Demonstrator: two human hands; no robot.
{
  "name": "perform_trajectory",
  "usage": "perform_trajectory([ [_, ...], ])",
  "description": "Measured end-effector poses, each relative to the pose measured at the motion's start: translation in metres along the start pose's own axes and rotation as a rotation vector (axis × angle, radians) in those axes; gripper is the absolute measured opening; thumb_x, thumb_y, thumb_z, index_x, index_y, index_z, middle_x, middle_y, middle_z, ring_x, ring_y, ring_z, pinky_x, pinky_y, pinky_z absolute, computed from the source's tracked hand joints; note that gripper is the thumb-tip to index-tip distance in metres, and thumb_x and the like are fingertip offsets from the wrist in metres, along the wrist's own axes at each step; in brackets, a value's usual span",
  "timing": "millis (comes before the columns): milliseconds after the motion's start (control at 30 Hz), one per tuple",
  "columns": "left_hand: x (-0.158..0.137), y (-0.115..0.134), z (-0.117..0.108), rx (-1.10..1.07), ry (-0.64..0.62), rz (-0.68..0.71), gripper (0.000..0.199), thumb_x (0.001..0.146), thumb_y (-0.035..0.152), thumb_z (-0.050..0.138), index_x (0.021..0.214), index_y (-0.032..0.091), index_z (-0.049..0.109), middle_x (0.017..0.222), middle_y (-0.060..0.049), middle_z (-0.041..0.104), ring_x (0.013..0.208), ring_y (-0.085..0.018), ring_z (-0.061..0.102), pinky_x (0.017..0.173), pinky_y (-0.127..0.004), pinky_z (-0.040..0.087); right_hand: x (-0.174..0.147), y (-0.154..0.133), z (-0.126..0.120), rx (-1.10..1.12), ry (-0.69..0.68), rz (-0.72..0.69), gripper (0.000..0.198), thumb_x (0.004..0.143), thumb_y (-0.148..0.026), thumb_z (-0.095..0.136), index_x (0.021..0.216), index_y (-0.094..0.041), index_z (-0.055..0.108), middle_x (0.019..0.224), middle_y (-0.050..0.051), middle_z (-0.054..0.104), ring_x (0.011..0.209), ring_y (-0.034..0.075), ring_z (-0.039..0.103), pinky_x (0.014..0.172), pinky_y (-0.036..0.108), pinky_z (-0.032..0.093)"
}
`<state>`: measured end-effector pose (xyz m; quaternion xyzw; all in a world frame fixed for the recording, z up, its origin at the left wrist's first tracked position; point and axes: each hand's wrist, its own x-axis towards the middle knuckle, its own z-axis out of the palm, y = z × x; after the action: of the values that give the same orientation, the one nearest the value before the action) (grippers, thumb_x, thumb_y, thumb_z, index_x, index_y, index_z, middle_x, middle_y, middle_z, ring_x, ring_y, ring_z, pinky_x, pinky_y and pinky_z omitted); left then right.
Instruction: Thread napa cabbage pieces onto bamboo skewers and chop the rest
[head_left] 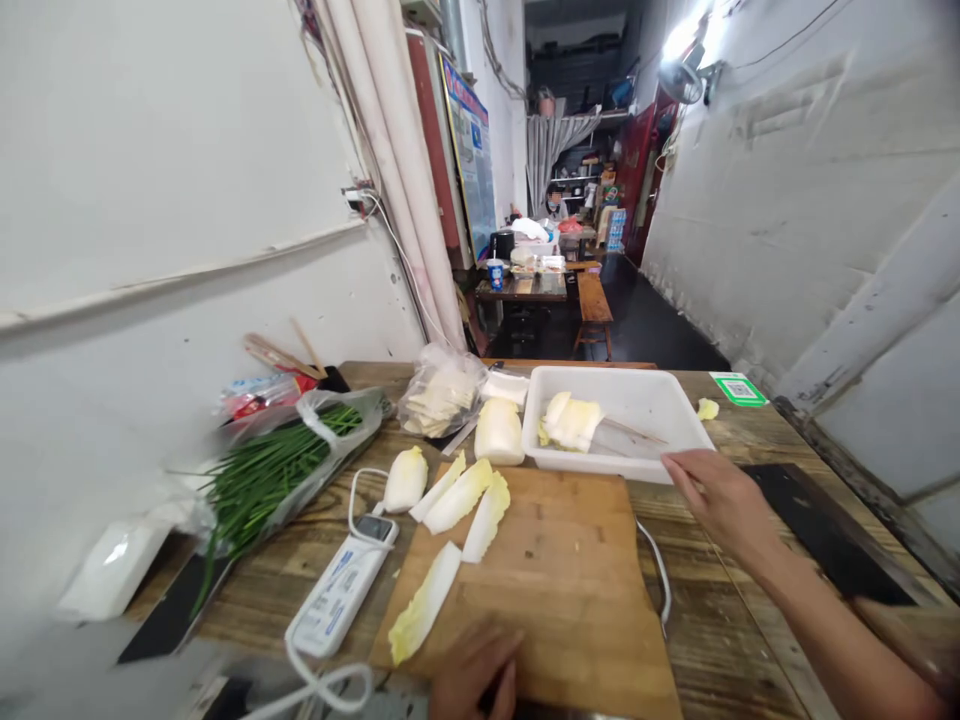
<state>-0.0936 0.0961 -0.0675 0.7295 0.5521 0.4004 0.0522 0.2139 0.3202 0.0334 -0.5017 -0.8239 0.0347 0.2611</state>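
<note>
My right hand is closed on the near right corner of a white plastic tray, its fingertips at the rim. Inside the tray lie skewered napa cabbage leaves with thin sticks pointing right. Low in the view, my left hand is at the near part of a wooden cutting board. It looks slightly blurred, with thumb and fingers loosely apart and nothing visible in them. Loose cabbage leaves lie on the board's left side, and a single leaf lies nearer. Behind them sit cabbage pieces.
Left of the board is a power strip with a looping white cord. Green chives fill a plastic bag at the left. A clear bag of pale sheets stands behind. A QR card lies right. A person sits far back.
</note>
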Motion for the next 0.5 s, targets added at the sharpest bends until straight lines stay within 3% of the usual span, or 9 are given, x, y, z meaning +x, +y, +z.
perform_trajectory([
  [133,0.009,0.006,-0.022,0.125,0.046,-0.033,0.034,0.081,0.013,0.053,0.112,0.025,0.061,0.101,-0.005,0.07,0.095,-0.019,0.065,0.087,-0.032,0.053,-0.113,0.018,-0.014,-0.182,0.048,0.161,0.039,0.09,-0.042,0.037,0.09,-0.015,0.065,0.091,0.013,0.067,0.08,0.026,0.063,0.07,0.039,0.049],
  [233,0.018,0.0,-0.042,0.282,0.115,-0.077,0.028,0.084,0.016,0.051,0.11,0.021,0.061,0.106,-0.009,0.068,0.101,-0.023,0.062,0.095,-0.041,0.047,-0.172,0.03,-0.009,-0.303,-0.006,0.245,0.036,0.088,-0.04,0.04,0.09,-0.015,0.065,0.09,0.013,0.066,0.08,0.027,0.062,0.072,0.039,0.049],
  [333,0.022,-0.014,-0.05,0.439,0.127,-0.179,0.032,0.085,0.027,0.052,0.113,0.013,0.059,0.116,-0.017,0.061,0.111,-0.029,0.055,0.097,-0.047,0.043,-0.198,0.035,-0.003,-0.37,-0.045,0.275,0.04,0.087,-0.042,0.04,0.097,-0.012,0.064,0.095,0.014,0.064,0.089,0.027,0.06,0.082,0.039,0.047],
  [500,0.021,-0.023,-0.049,0.54,-0.043,-0.382,0.042,0.086,0.039,0.05,0.116,0.01,0.055,0.12,-0.019,0.057,0.113,-0.031,0.052,0.095,-0.044,0.043,-0.19,0.029,-0.001,-0.4,-0.044,0.27,0.048,0.089,-0.045,0.033,0.093,-0.008,0.064,0.09,0.019,0.062,0.089,0.032,0.058,0.083,0.044,0.044],
])
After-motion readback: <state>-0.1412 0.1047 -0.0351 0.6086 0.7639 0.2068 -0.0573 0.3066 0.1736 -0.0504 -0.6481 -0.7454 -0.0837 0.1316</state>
